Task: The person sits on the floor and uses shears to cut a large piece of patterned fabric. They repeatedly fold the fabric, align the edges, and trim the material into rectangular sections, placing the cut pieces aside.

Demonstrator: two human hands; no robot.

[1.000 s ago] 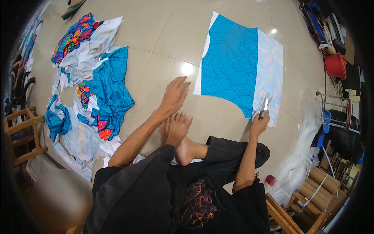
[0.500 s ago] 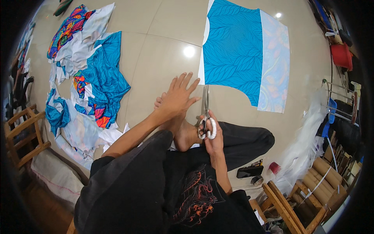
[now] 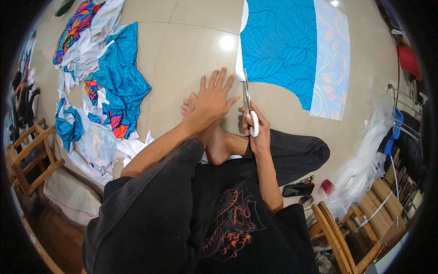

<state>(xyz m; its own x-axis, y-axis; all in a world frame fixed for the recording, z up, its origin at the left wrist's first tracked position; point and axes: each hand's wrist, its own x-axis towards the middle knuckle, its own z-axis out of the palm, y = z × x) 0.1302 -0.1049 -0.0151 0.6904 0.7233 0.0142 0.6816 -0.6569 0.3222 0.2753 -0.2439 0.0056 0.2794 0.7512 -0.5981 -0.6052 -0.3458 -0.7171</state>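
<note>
My right hand (image 3: 260,134) grips a pair of scissors (image 3: 254,124) by white-wrapped handles. Their blades point away from me and reach the near left corner of a blue leaf-patterned fabric piece (image 3: 280,43), beside its white left edge (image 3: 239,64). Whether the tips lie over or under the cloth I cannot tell. A pale floral panel (image 3: 331,68) runs down the cloth's right side. My left hand (image 3: 212,98) is open, fingers spread, holding nothing; it hovers over or rests by my bare foot (image 3: 216,146), just left of the blades.
Crumpled blue, white and multicoloured fabric (image 3: 118,68) lies on the tiled floor to the left, near a wooden frame (image 3: 34,155). At right are a black phone-like object (image 3: 298,190), a tape roll (image 3: 306,200), clear plastic (image 3: 356,160), cardboard tubes (image 3: 383,201) and a red container (image 3: 409,61).
The scissors have moved forward and turned slightly, so their blades now meet the cloth's near left corner. My left hand stays spread, a little further forward. The whole view has shifted slightly.
</note>
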